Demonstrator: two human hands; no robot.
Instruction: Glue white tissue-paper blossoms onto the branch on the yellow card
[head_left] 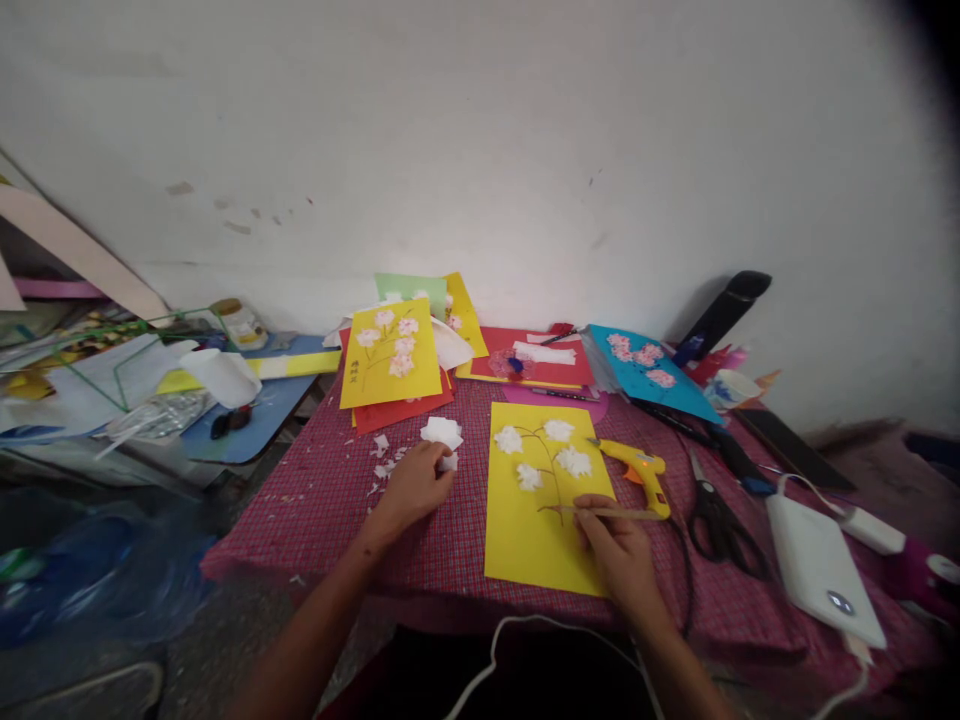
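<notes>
Already four white blossoms (558,430) on yellow sheet (525,550); white paper (441,432), seemingly spare, at ten o'clock. Your right hand (615,542) pinches wooden stick (637,514); left hand (412,487) at paper, grip unclear.

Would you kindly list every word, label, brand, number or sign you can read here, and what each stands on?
No text can be read with certainty.
Upright yellow card at the back: a small vertical column of dark characters, too small to read.
White power bank: its small dark display is too blurred to read.
Lidded jar: any print is too blurred to read.
Yellow sheet under the right hand: no writing seen.
</notes>
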